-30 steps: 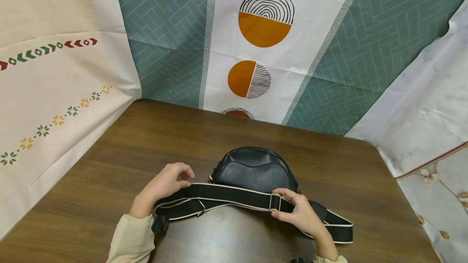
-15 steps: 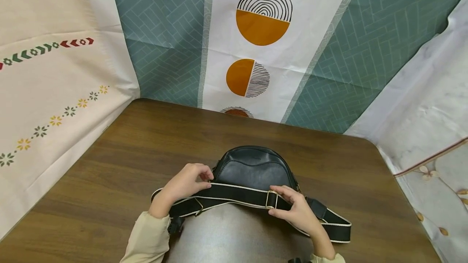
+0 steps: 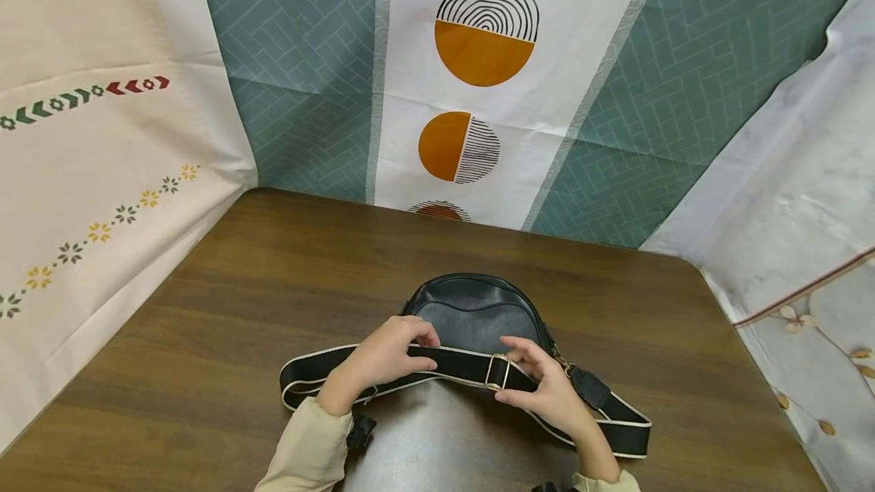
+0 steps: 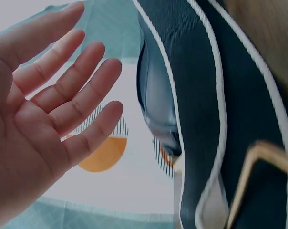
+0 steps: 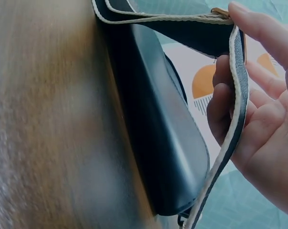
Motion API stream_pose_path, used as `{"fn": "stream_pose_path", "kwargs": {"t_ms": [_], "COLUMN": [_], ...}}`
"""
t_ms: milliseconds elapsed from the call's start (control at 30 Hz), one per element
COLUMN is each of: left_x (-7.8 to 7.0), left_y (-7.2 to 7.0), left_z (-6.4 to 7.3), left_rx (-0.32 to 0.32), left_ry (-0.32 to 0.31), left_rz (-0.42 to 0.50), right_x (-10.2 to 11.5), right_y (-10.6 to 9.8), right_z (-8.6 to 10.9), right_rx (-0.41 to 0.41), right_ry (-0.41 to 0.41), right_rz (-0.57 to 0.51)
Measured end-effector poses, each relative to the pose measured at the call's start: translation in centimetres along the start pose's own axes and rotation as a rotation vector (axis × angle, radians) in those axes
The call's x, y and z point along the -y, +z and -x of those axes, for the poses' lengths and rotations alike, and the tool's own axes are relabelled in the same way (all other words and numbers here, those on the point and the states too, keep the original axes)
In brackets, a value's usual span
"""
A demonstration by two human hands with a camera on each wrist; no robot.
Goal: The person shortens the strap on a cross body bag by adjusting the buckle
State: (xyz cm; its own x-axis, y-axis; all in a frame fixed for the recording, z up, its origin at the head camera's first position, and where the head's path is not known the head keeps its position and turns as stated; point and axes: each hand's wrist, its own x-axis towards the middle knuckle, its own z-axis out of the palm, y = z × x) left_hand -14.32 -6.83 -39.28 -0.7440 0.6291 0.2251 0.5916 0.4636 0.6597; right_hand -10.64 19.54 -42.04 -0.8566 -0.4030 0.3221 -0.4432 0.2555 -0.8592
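Your left hand (image 3: 386, 355): fingers loosely bent and spread, thumb apart from them; the palm side shows in the left wrist view, with a gap between the fingertips and the strap (image 3: 465, 365). From the head view it overlaps the strap's upper run.

Your right hand (image 3: 547, 389): thumb and fingers gripping the strap across its width, right at the gold slider (image 3: 490, 372). Thumb tip at one edge, fingers bent round the far side.

Strap is black with pale corded edges. Its middle run bridges your two hands in front of the bag; it loops back on itself at both ends. A second gold fitting (image 4: 251, 176) sits on the lower run, near your left wrist.

Bag (image 3: 472, 317): black, half-round, curved side up, standing just beyond the strap. At its right end a gold clasp (image 3: 562, 363) leads to a black tab (image 3: 589, 387) on the strap.

Under it all, a brown wood-grain table (image 3: 307, 264). Teal-and-white cloth (image 3: 294, 97) behind, patterned cream cloth (image 3: 102, 135) to your left, pale marbled cloth (image 3: 807, 211) to your right.
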Motion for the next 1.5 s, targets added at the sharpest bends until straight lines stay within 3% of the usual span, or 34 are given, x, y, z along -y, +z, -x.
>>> {"fn": "stream_pose_path", "kwargs": {"t_ms": [300, 533, 767, 1000, 1200, 1500], "left_x": [-1.3, -2.0, -2.1, -2.4, -2.5, -2.6], "left_y": [1.7, 2.9, 3.7, 3.9, 4.1, 3.7], "left_z": [-1.2, -1.7, -2.1, -2.1, -2.1, -1.8], "left_rx": [-0.016, -0.027, -0.032, -0.016, -0.039, -0.061], "left_ry": [0.068, 0.196, 0.234, 0.233, 0.266, 0.245], "left_rz": [0.018, -0.035, -0.081, -0.089, -0.137, -0.153], "right_x": [0.0, -0.1, 0.1, 0.1, 0.0, 0.3], "right_y": [0.1, -0.1, -0.1, -0.2, -0.4, -1.3], "right_z": [-0.1, -0.1, -0.2, 0.0, 0.2, 0.5], "right_rx": [0.066, 0.113, 0.158, 0.167, 0.173, 0.173], "right_ry": [-0.086, -0.104, -0.120, -0.093, -0.064, 0.118], "right_rz": [-0.245, -0.416, -0.537, -0.534, -0.486, -0.350]}}
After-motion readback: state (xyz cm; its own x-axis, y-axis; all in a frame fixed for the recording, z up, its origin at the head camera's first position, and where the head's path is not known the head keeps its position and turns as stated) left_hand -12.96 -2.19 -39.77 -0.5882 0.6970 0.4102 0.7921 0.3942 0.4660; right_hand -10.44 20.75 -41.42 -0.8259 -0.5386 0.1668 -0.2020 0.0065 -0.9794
